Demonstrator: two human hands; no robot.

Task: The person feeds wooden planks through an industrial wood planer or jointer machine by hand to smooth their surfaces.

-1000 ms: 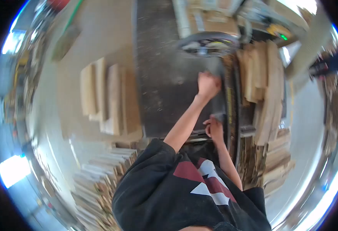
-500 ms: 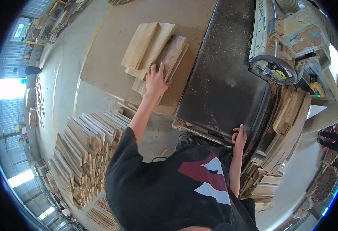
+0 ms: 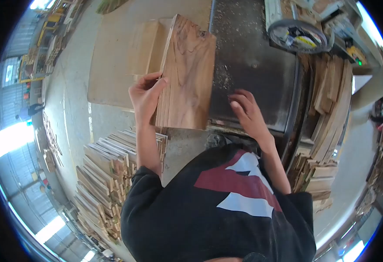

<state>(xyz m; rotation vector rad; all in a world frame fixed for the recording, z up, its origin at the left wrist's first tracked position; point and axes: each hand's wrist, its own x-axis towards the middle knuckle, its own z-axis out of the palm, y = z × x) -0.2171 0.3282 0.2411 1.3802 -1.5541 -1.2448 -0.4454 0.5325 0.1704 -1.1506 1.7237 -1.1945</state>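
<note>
My left hand (image 3: 145,94) grips the left edge of a short wooden board (image 3: 188,72) with dark grain and holds it lifted, tilted over the front of the dark machine table (image 3: 252,65). More boards (image 3: 145,46) lie behind it on a low platform. My right hand (image 3: 246,109) hovers with fingers spread over the table's near edge, just right of the board and holding nothing. A round guarded wheel (image 3: 298,35) of the machine sits at the table's far right.
Stacks of cut boards (image 3: 106,170) stand on the floor at my lower left. Another pile of boards (image 3: 329,109) leans right of the machine. A flat sheet (image 3: 108,65) covers the floor under the platform boards. A person (image 3: 27,111) stands far left.
My left hand has lifted a board off the platform pile and brought it towards the machine table. My right hand left the table's front edge and rose beside the board.
</note>
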